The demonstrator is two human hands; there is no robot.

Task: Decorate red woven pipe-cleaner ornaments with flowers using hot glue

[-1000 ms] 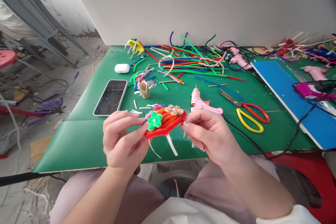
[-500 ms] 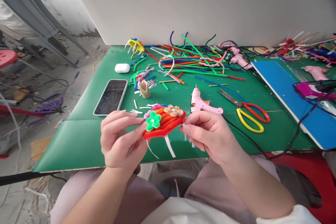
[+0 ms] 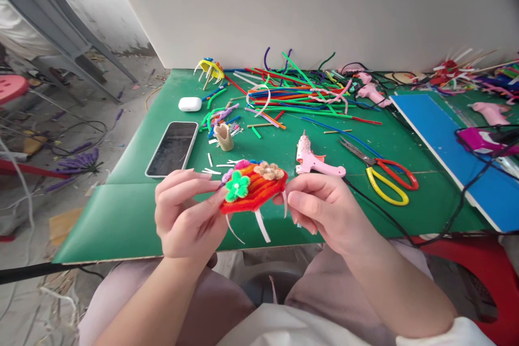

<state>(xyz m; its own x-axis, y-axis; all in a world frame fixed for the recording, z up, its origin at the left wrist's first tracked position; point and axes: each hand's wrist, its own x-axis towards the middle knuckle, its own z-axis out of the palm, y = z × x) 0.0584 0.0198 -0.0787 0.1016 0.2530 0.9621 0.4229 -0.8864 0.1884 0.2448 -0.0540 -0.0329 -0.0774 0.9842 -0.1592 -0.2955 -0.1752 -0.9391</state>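
A small red and orange pipe-cleaner craft piece (image 3: pixel 256 190) hangs between both hands above the near edge of the green table (image 3: pixel 121 216). It carries a green flower, a tan flower and pink bits, and white strips dangle from its underside. My left hand (image 3: pixel 184 219) pinches its left edge beside the green flower. My right hand (image 3: pixel 324 208) pinches the right edge, with fingers curled under it around a white strip.
A pink glue gun (image 3: pixel 314 159) and yellow-red scissors (image 3: pixel 383 173) lie just beyond my right hand. A phone (image 3: pixel 173 148), an earbud case (image 3: pixel 190 104) and a beige cup piece (image 3: pixel 224 137) lie to the left. Pipe cleaners (image 3: pixel 292 94) pile at the back. A blue board (image 3: pixel 450 146) sits at the right.
The craft piece has sunk and tilted slightly. My right fingers have shifted lower along its right edge. Nothing on the table has moved.
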